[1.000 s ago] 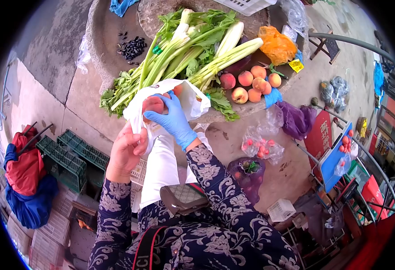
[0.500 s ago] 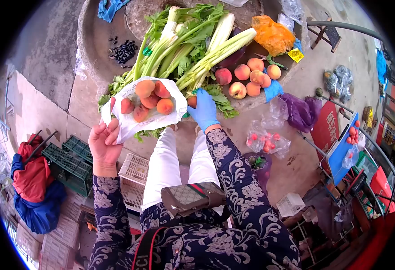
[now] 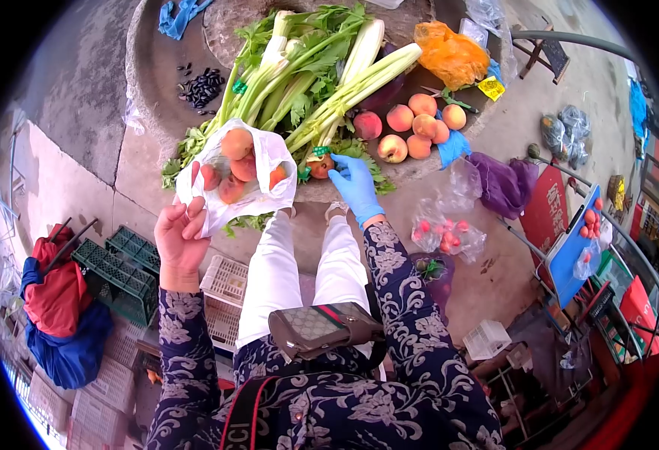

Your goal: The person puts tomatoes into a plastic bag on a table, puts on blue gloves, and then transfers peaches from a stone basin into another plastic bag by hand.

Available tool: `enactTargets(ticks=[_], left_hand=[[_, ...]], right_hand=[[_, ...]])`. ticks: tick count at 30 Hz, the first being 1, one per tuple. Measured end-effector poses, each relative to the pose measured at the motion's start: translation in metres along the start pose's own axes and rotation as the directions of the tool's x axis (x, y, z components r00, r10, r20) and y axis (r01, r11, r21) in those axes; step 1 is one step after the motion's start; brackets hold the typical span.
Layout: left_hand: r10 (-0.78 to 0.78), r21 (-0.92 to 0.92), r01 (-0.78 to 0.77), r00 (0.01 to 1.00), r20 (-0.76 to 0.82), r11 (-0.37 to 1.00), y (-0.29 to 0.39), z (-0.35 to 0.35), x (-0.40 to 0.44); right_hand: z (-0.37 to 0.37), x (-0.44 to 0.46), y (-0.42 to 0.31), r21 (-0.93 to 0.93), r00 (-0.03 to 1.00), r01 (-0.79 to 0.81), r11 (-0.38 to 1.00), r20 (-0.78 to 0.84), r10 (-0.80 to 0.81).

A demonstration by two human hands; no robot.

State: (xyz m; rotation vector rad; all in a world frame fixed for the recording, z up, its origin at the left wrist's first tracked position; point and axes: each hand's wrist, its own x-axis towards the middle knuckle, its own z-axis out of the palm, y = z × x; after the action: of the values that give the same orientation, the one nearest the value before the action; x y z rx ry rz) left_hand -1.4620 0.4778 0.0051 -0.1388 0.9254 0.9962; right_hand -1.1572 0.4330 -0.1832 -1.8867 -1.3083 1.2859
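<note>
My bare left hand (image 3: 182, 244) pinches the edge of a white plastic bag (image 3: 253, 196), which holds several peaches (image 3: 237, 144). Just right of the bag, a peach with a dark spot (image 3: 320, 166) rests by the green-taped ends of the celery (image 3: 299, 82). My right hand (image 3: 356, 189), in a blue glove, is beside this peach. Its thumb and fingers are apart at the peach's right side; whether they touch it is hard to tell. More loose peaches (image 3: 400, 118) sit to the right of the celery stalks.
The produce lies on a round stone surface (image 3: 145, 90). Dark oval items (image 3: 202, 88) lie at left, an orange plastic bag (image 3: 449, 56) at right. Below are a purple bag (image 3: 501, 182), a clear bag of red fruit (image 3: 449, 236), white crates (image 3: 224, 281) and green crates (image 3: 115, 274).
My right hand has drawn back to the right, uncovering the spotted peach. The white bag's right side has folded upward and inward, partly covering a peach. My left hand still holds the bag.
</note>
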Motion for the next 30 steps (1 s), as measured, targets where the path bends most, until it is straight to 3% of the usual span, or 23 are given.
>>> enactTargets(ticks=[1, 2, 4, 7, 10, 11, 12, 14, 15, 18, 21, 24, 27, 29, 30], left_hand=[[0.0, 0.001, 0.0, 1.0, 0.0, 1.0, 0.0, 0.0, 0.0], [0.0, 0.003, 0.0, 1.0, 0.002, 1.0, 0.0, 0.0, 0.0], [-0.001, 0.005, 0.001, 1.0, -0.012, 1.0, -0.001, -0.001, -0.001], [-0.015, 0.018, 0.015, 1.0, -0.003, 1.0, -0.002, 0.001, -0.002], [-0.017, 0.027, 0.018, 1.0, -0.018, 0.999, -0.003, -0.002, -0.003], [-0.018, 0.028, 0.019, 1.0, -0.019, 0.999, -0.004, -0.003, -0.002], [-0.022, 0.029, 0.023, 1.0, -0.018, 0.999, -0.006, -0.004, -0.002], [-0.018, 0.029, 0.018, 1.0, -0.022, 0.999, -0.007, -0.004, -0.001], [-0.012, 0.029, 0.013, 1.0, -0.023, 0.999, -0.007, -0.003, 0.0], [-0.009, 0.032, 0.009, 1.0, -0.004, 0.999, -0.005, -0.002, -0.001], [-0.02, 0.044, 0.021, 1.0, -0.02, 0.999, -0.004, -0.006, -0.002], [-0.031, 0.03, 0.032, 0.999, -0.024, 0.999, -0.005, -0.003, -0.003], [-0.034, 0.05, 0.034, 0.999, 0.001, 0.998, -0.005, -0.007, -0.002], [-0.037, 0.044, 0.036, 0.999, 0.013, 0.998, -0.005, -0.007, -0.002], [-0.039, 0.041, 0.038, 0.999, 0.02, 0.998, -0.005, -0.007, -0.003]], right_hand=[[0.014, 0.006, -0.008, -0.08, 0.987, 0.143, 0.987, -0.059, -0.147], [0.024, 0.009, -0.015, -0.322, 0.982, 0.169, 0.931, -0.029, -0.188], [0.031, 0.014, -0.03, -0.451, 0.994, -0.017, 0.892, 0.088, 0.063], [0.03, 0.016, -0.024, -0.49, 0.997, 0.057, 0.87, 0.073, -0.024], [0.009, 0.003, -0.018, 0.072, 0.991, -0.131, 0.989, 0.048, 0.128], [-0.005, 0.001, -0.018, 0.461, 0.85, -0.518, 0.72, 0.371, 0.374], [-0.014, -0.003, -0.011, 0.582, 0.808, -0.588, 0.562, 0.464, 0.365], [-0.024, -0.013, 0.008, 0.715, 0.73, -0.677, 0.173, 0.624, 0.278], [-0.027, -0.016, 0.005, 0.733, 0.752, -0.657, 0.174, 0.623, 0.215], [-0.038, -0.02, -0.024, 0.754, 0.741, -0.657, -0.028, 0.652, 0.164], [-0.042, -0.011, -0.015, 0.747, 0.74, -0.664, -0.038, 0.664, 0.109], [-0.047, -0.002, -0.005, 0.802, 0.801, -0.597, -0.02, 0.597, 0.049], [-0.055, 0.007, -0.013, 0.803, 0.87, -0.48, 0.354, 0.486, 0.077], [-0.062, 0.014, -0.028, 0.478, 0.949, -0.246, 0.843, 0.295, 0.109], [-0.064, 0.017, -0.032, 0.214, 0.978, -0.116, 0.97, 0.194, 0.075]])
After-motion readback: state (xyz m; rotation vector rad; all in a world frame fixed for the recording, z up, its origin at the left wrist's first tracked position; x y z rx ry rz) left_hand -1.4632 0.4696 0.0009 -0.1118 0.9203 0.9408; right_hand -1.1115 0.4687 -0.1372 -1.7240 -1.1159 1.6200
